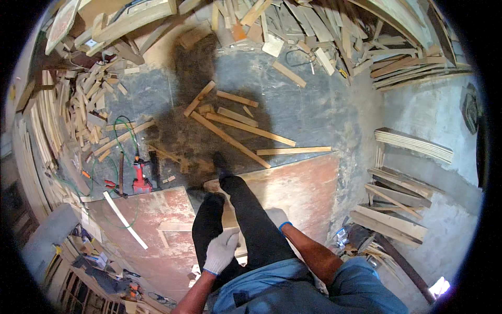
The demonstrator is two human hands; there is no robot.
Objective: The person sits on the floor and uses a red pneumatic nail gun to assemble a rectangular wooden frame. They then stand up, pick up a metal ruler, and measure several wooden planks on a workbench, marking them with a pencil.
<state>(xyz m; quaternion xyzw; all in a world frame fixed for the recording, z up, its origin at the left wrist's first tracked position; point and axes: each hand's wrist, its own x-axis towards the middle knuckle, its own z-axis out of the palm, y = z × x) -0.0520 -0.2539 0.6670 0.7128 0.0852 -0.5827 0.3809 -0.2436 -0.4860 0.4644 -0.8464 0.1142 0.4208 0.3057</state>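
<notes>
My left hand (221,252), in a white knit glove with a blue cuff, is in front of my left thigh. Its fingers look curled toward the gap between my legs; whatever they might hold is hidden. On the outer side of my right thigh is my right hand (276,215), also gloved in white. Its fingers are blurred and partly covered by the leg. A pale wooden piece (228,215) shows between my black-trousered legs. Reddish worn panels (298,183) lie on the floor around me.
Loose wooden strips (230,138) lie on the grey floor ahead. A red cordless power tool (140,178) stands at left, near a green hose (117,125) and a white strip (125,220). Scrap wood (89,104) is heaped left and far; stacked boards (413,144) line the right.
</notes>
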